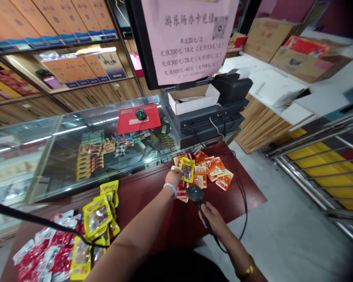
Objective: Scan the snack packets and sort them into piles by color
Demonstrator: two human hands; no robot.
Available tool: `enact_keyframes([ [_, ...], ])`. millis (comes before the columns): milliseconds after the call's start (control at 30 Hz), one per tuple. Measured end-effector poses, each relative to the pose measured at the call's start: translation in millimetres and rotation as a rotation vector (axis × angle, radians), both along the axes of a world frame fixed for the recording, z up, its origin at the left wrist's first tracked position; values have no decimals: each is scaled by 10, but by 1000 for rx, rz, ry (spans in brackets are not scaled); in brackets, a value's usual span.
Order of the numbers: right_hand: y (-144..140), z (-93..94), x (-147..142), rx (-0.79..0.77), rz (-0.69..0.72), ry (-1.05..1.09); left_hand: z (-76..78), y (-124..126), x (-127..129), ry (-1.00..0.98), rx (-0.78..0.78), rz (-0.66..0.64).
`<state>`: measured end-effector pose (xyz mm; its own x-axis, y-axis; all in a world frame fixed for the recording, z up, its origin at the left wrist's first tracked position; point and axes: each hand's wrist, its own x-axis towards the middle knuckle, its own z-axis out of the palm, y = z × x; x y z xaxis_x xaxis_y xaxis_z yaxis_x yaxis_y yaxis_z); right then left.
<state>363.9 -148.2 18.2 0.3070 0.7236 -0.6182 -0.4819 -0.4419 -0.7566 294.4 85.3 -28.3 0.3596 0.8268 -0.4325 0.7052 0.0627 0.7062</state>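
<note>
My left hand (173,178) holds a small yellow snack packet (187,170) upright above the dark red counter (153,203). My right hand (213,219) grips a black handheld barcode scanner (195,194), its head pointing at the packet from just below. Beneath and behind the packet lies a spread of orange snack packets (213,168). The scanner's black cable (243,196) loops off the counter's right edge.
A pile of yellow packets (101,213) and red-and-white packets (47,254) lies at the near left. A glass display case (76,149) carries a red mouse pad with a mouse (140,114). A register with a monitor and pink price sheet (188,39) stands behind. Metal railing (326,164) is at right.
</note>
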Motion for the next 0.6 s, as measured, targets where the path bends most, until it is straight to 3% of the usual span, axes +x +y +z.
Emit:
enact_keyframes([
  [300,253,163,-457,17,138,3,176,-196,-824,-645,-307,419],
  [467,528,371,-854,133,287,-8,335,-266,-1489,-740,-345,538],
  [600,704,439,-1144,171,395,-4,362,-353,-1945,-765,-310,649],
])
